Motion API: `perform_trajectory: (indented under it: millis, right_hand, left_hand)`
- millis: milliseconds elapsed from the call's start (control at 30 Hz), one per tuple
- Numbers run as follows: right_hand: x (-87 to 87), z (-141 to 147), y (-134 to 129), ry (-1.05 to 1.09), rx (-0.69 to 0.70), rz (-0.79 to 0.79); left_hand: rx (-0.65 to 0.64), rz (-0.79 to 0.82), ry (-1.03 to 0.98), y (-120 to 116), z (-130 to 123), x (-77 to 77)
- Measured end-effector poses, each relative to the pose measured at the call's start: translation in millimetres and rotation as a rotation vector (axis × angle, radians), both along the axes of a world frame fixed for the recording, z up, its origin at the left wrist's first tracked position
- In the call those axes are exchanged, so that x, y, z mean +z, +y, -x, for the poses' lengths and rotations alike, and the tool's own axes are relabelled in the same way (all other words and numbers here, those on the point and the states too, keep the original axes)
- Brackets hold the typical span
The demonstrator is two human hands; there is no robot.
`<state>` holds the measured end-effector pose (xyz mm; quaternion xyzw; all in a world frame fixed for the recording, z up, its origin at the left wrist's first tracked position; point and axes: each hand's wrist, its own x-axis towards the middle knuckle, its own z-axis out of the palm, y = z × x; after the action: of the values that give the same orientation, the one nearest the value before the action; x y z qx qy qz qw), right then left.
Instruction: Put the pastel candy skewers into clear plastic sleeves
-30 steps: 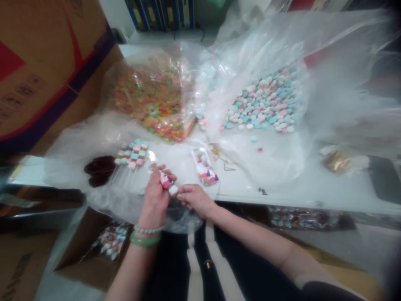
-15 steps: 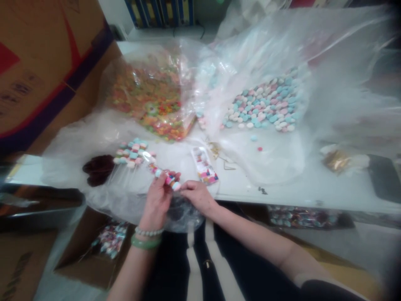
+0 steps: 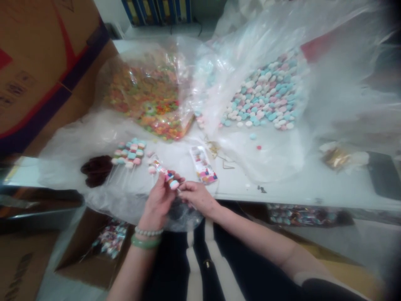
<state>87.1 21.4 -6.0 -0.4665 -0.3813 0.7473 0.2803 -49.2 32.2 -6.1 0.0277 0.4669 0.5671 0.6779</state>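
A wrapped candy skewer (image 3: 169, 177) in pink, white and blue lies in my left hand (image 3: 161, 194), whose fingers are closed round it. My right hand (image 3: 197, 196) pinches at the skewer's lower end, close to the left fingers; what exactly is between its fingertips is too small to tell. Left of my hands, candy skewers (image 3: 130, 154) on thin sticks rest on the plastic sheet. Beyond my right hand lies a stack of printed wrappers (image 3: 203, 165).
A bag of orange and green candies (image 3: 150, 100) and a bag of pastel candies (image 3: 266, 96) lie at the back. A large carton (image 3: 46, 62) stands left. An open box (image 3: 94, 251) of wrapped candies is below the table, and a dark tray (image 3: 384, 173) is at right.
My right fingers have shifted slightly at the skewer's lower end. The left hand still holds the skewer. The camera view has moved a little.
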Motion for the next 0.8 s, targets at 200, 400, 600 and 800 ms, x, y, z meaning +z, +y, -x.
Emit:
perform_trajectory:
  millis: [200, 400, 600, 800]
  right_hand:
    - [-5.8, 1, -4, -0.086, -0.117, -0.173]
    - [-7.2, 9, 2, -0.113, -0.145, -0.213]
    - [-7.0, 10, 6, -0.116, -0.182, -0.180]
    - [-9.7, 4, 6, -0.083, -0.140, -0.177]
  left_hand:
    - [-0.062, -0.006, 0.072, -1, 6, 0.1]
    - [0.058, -0.064, 0.206, -3, -14, -10.0]
    - [0.033, -0.012, 0.129, -4, -20, -13.5]
    - [-0.027, 0.051, -0.040, 3, 5, -3.1]
